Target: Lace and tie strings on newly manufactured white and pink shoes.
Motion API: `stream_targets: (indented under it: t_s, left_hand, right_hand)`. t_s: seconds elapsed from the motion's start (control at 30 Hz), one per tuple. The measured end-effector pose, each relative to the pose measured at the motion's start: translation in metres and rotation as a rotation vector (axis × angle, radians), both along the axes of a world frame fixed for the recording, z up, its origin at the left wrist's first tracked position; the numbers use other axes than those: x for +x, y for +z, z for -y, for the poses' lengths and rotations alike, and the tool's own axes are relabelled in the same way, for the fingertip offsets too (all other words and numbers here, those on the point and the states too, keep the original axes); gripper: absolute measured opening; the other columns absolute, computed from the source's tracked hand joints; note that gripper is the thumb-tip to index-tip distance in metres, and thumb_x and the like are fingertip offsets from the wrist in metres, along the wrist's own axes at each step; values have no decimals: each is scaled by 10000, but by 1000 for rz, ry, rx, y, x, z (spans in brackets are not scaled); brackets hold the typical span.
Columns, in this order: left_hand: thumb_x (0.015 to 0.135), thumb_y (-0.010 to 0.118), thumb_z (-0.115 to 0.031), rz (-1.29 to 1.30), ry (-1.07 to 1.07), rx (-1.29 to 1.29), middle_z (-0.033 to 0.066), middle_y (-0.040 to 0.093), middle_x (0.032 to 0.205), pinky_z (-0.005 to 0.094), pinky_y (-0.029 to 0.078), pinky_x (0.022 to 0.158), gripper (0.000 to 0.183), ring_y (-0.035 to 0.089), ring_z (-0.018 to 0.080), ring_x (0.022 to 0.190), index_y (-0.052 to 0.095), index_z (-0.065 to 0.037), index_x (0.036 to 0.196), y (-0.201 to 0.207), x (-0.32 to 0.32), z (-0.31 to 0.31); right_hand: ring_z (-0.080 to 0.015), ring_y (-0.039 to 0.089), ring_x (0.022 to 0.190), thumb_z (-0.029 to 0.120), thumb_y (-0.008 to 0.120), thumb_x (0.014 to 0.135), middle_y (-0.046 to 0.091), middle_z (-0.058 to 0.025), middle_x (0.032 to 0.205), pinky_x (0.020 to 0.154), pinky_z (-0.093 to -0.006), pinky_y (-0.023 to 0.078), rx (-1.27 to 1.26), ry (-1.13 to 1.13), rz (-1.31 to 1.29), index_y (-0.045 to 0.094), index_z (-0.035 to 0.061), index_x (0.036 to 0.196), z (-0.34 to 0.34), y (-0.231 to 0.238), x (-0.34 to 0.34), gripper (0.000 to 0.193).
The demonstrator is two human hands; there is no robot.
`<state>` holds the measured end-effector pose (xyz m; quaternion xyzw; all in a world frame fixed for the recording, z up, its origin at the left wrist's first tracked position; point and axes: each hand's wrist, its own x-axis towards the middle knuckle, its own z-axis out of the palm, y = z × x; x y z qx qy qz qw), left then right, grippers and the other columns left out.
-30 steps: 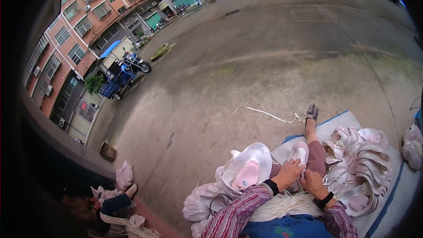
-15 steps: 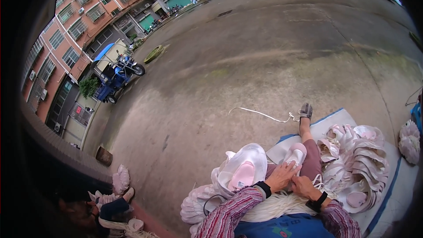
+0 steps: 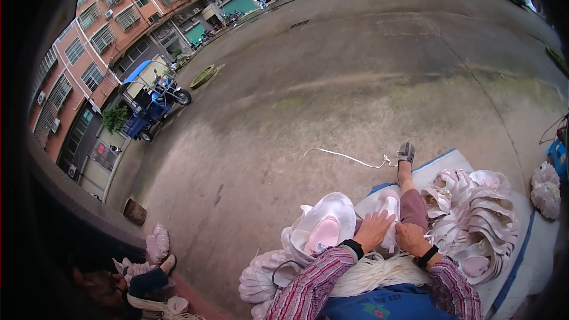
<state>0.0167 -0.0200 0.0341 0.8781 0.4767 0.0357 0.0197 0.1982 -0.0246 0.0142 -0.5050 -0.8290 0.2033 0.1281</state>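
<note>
A white and pink shoe upper [image 3: 389,202] rests over my lap, its toe pointing away from me. My left hand [image 3: 372,231] lies across its near part, fingers bent and gripping it. Close on the right, my right hand [image 3: 410,237] is closed with curled fingers beside the upper; what it pinches is too small to make out. A thick bundle of white laces [image 3: 379,275] is spread across my lap under both wrists. Just left of my left hand, more pink-lined white shoe uppers [image 3: 324,231] are nested in a stack.
On a pale board [image 3: 447,163] to the right lie rows of stacked shoe uppers [image 3: 489,225]. A loose white lace [image 3: 349,157] trails over the concrete ahead. At the lower left another person [image 3: 148,281] sits by more uppers. A blue three-wheeler [image 3: 155,104] stands farther off.
The shoe upper has shifted slightly left and turned more upright. My left hand has moved a little left, and my right hand has drawn slightly apart from it. The whole view has tilted slightly.
</note>
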Motion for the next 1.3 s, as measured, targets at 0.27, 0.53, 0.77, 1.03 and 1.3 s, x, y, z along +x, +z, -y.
stream_targets:
  t_s: [0.27,0.53,0.77,1.03,1.3]
  left_hand:
    - [807,489,-82,152,22,-174,246,345,1389,472,396,912,577,450,395,1176,318,39,1345,-13,-5,20]
    - [796,532,-151,225,42,-118,276,295,1407,550,344,966,675,406,406,1228,253,62,1372,-20,-2,38]
    - [807,570,-262,85,187,-155,261,384,1353,671,243,966,731,375,416,1259,252,65,1379,-3,-2,44]
    - [804,608,-303,79,171,-135,209,423,1323,685,210,977,725,377,391,1246,292,37,1361,-14,-8,44]
    - [829,561,-264,149,167,-70,210,434,1313,688,204,984,645,370,413,1254,314,35,1344,-23,-10,46]
  right_hand:
    - [-393,599,659,143,543,731,601,-220,711,603,-453,474,-116,5,-286,619,27,730,8,9,10,138]
    - [-392,601,688,149,570,740,598,-217,709,633,-460,474,-133,2,-397,589,12,701,18,18,14,143]
    - [-375,602,716,213,597,797,602,-187,781,633,-475,477,35,-113,-134,554,33,840,26,7,8,191]
    - [-407,594,685,224,578,809,604,-212,721,628,-489,460,-44,-66,-140,571,24,756,34,-1,3,207]
    - [-415,600,674,217,546,832,619,-208,734,621,-500,480,-141,135,-260,608,40,795,22,6,-8,190]
